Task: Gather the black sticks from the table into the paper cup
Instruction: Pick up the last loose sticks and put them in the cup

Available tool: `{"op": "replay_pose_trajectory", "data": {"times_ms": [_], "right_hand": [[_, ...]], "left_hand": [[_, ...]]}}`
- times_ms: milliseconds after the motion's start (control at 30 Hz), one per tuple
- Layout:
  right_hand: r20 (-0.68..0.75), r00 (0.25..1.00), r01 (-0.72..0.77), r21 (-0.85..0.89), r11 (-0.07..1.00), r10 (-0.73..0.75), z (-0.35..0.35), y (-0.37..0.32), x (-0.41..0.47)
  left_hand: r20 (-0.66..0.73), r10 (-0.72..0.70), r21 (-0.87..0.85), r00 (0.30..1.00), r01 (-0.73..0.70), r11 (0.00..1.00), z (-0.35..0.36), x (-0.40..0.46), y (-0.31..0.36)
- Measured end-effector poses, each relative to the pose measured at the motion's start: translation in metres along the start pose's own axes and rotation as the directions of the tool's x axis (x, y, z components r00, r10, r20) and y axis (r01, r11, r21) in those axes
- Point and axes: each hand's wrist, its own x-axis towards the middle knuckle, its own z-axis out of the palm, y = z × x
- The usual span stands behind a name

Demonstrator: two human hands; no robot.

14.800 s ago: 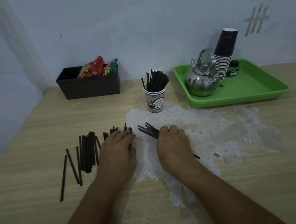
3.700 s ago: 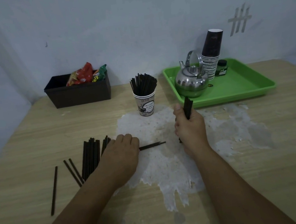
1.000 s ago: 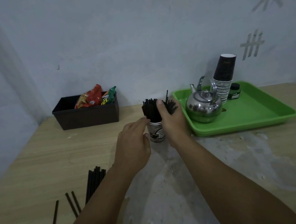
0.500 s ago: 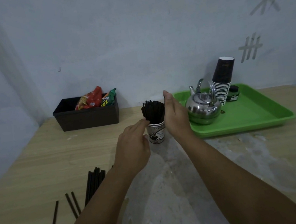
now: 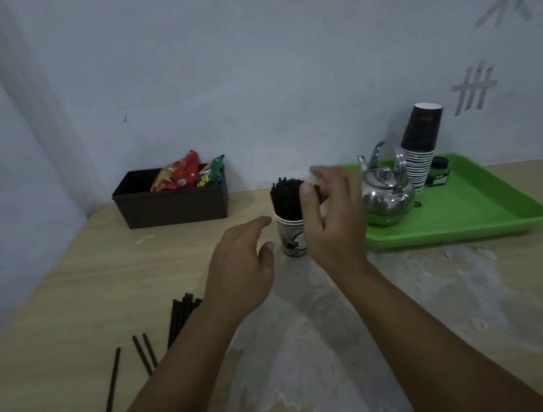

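Head | one paper cup [image 5: 292, 237] | three loose sticks [image 5: 110, 394] plus bundle [image 5: 180, 316] | left hand [image 5: 241, 272], right hand [image 5: 331, 222] released

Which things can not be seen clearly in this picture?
- Right hand, head view: fingertips blurred, so contact with the sticks in the cup is unclear.
- Cup: its right side is hidden behind the right hand.
- Stick pile on the table: its right part is hidden under the left forearm, so no count.
- Small dark jar on the tray: label too small to read.
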Motion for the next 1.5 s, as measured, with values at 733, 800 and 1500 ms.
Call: {"op": "replay_pose_trajectory", "data": {"times_ms": [733, 800, 1500], "right_hand": [[0.621, 0.773, -0.093, -0.088, 0.992, 0.127, -0.002, -0.033, -0.111], [0.629, 0.766, -0.098, -0.087, 0.991, 0.131, -0.003, -0.034, -0.111], [0.618, 0.766, -0.201, -0.030, 0.979, 0.177, -0.003, -0.026, -0.107]], "left_hand": [[-0.207, -0.678, 0.450, 0.705, 0.684, 0.574, -0.093, -0.149, -0.034], [-0.185, -0.683, 0.466, 0.707, 0.675, 0.572, -0.090, -0.149, -0.032], [-0.058, -0.566, 0.357, 0.823, 0.546, 0.758, -0.031, -0.089, -0.013]]}}
